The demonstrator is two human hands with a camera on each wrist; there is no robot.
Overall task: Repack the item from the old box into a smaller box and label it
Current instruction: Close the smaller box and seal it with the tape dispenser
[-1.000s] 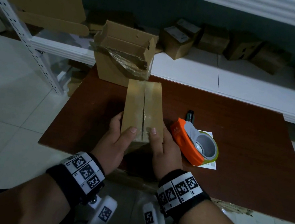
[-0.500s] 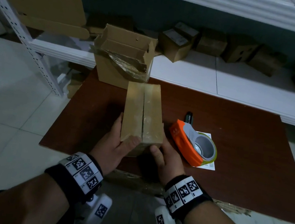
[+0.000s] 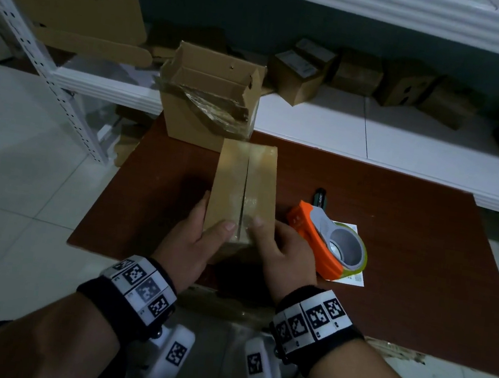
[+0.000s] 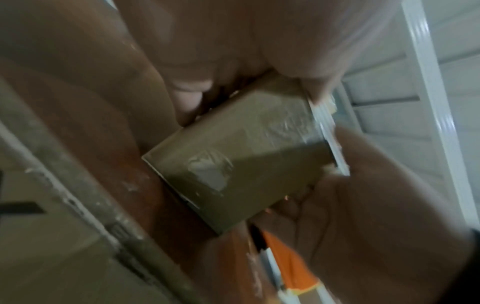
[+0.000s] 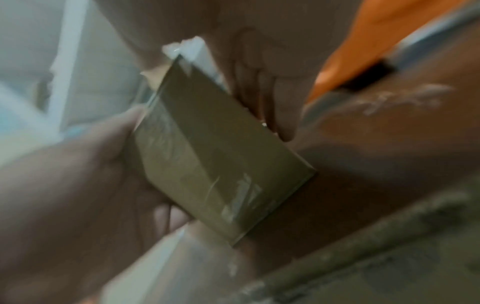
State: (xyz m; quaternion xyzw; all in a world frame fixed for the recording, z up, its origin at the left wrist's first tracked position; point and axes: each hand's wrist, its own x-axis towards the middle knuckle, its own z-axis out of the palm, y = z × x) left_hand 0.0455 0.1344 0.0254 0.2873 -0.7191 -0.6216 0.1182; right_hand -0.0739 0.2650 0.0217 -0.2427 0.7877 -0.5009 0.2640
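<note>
A small closed cardboard box [image 3: 244,185] with clear tape along its top seam stands on the brown table [image 3: 393,238]. My left hand [image 3: 194,241] grips its near left side, thumb on the top. My right hand [image 3: 278,249] grips the near right side, thumb pressed on the taped seam. Both wrist views show the near end of the small box [image 4: 233,160] [image 5: 215,162] between the two hands. The old box [image 3: 211,102], open and with torn tape, stands behind it. An orange tape dispenser [image 3: 326,245] lies to the right on a white label [image 3: 353,277].
A black marker [image 3: 320,197] lies beyond the dispenser. Several cardboard boxes [image 3: 300,69] sit on the white shelf [image 3: 374,135] behind the table. A white perforated rack post [image 3: 46,69] stands at the left over a tiled floor.
My right thumb has come back up from the box's near end onto the taped seam. The left hand keeps its grip.
</note>
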